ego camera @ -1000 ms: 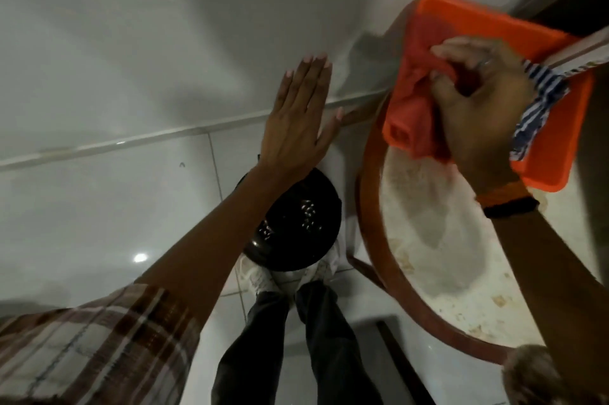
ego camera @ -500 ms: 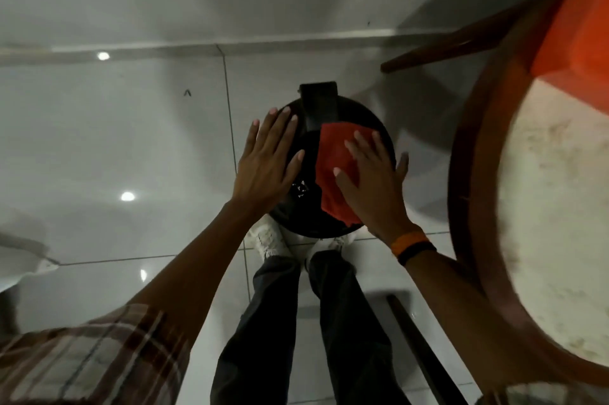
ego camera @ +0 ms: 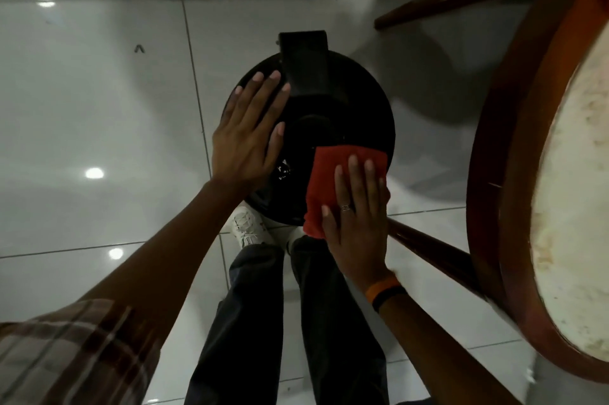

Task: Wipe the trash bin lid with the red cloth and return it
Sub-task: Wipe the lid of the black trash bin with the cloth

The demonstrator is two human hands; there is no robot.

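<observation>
**Wiping the bin lid**

My right hand [ego camera: 357,216] has slid the red cloth [ego camera: 333,180] from the lid's middle toward its near right edge. I am pressing the cloth flat under spread fingers, while my left hand [ego camera: 247,137], open and flat, is steadying the black lid [ego camera: 356,101]. The wiping is underway; next I judge the far side needs a sweep before the cloth is returned.
</observation>
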